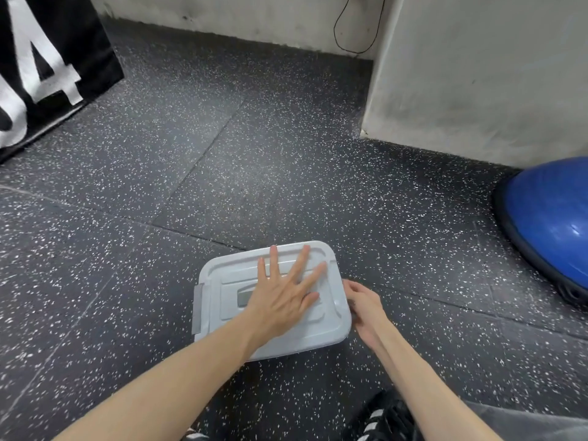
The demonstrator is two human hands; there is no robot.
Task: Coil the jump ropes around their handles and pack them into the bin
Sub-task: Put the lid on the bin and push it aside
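Speckled black rubber flooring [286,154] fills most of the view, a gym floor by the look of it, and the person crouches or sits on it with a dark shoe [386,418] and a grey trouser leg [521,423] showing at the bottom edge.

Nearest the person, both bare forearms reach forward to a pale grey bin [331,332] that stands on the floor. Its lid [222,281] is on and covers the whole top, so the contents are hidden; no jump rope or handle shows anywhere in view. The left hand [283,297] lies flat on the lid, fingers straight and spread wide, pressing down. The right hand [362,302] is at the bin's right end, fingers curled at the rim where a latch would sit, though whether it grips a latch or only touches the edge cannot be told. A darker grey latch [198,308] on the left end lies flat against the side.

Judging by the closed lid and the absence of loose ropes, the coiling and packing seem finished, with only the fastening of the right end left, if that.

Farther off, a blue half-ball trainer [553,230] rests on the floor at right, well apart from the bin. Beyond stand a pale concrete pillar [477,74], a black banner with white lettering [41,65] at left, and a thin black cable [356,30] hanging on the back wall.
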